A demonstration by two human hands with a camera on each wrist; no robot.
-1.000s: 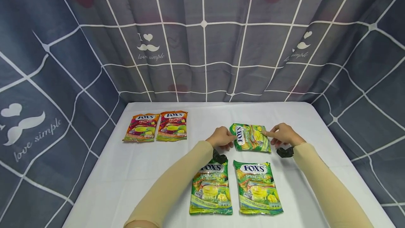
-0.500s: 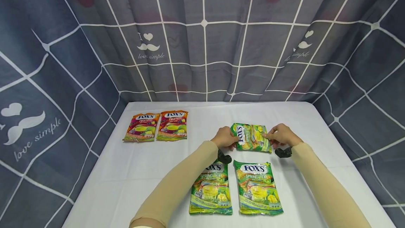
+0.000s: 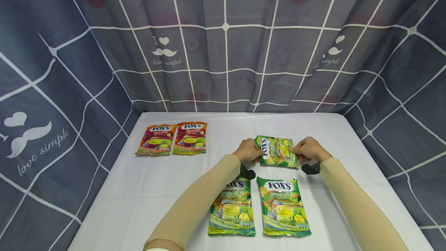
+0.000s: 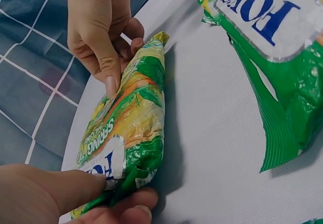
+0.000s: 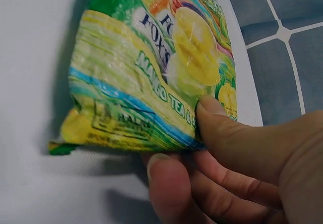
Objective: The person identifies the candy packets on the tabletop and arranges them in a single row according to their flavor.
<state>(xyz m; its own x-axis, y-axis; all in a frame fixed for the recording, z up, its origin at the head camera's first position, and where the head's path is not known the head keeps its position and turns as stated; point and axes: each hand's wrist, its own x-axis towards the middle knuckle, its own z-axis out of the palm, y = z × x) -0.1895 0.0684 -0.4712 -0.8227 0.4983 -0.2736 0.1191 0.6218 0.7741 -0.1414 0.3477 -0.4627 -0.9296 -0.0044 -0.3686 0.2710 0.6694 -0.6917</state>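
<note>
A green and yellow Fox's Spring Tea candy bag (image 3: pixel 278 152) lies sideways between my two hands, its logo end to the left in the head view. My left hand (image 3: pixel 248 151) pinches that logo end, thumb (image 4: pixel 83 183) on the front and fingers under the edge. At the opposite end my right hand (image 3: pixel 308 149) grips the bag, its thumb (image 5: pixel 222 128) on the front and fingertips beneath. A shadow shows under the bag's edge in both wrist views. Nearer the person lie two more Spring Tea bags, a left one (image 3: pixel 231 212) and a right one (image 3: pixel 283 208).
Two orange and red Fox's Fruits candy bags, one (image 3: pixel 156 140) beside the other (image 3: pixel 189 138), lie at the back left of the white table (image 3: pixel 139 189). Grey curtains (image 3: pixel 209 49) with white grid lines stand behind and on both sides. The left forearm passes over the left Spring Tea bag's top.
My left hand has shifted slightly right and further onto the logo end of the bag. The right hand has moved a little left. The other bags stay put.
</note>
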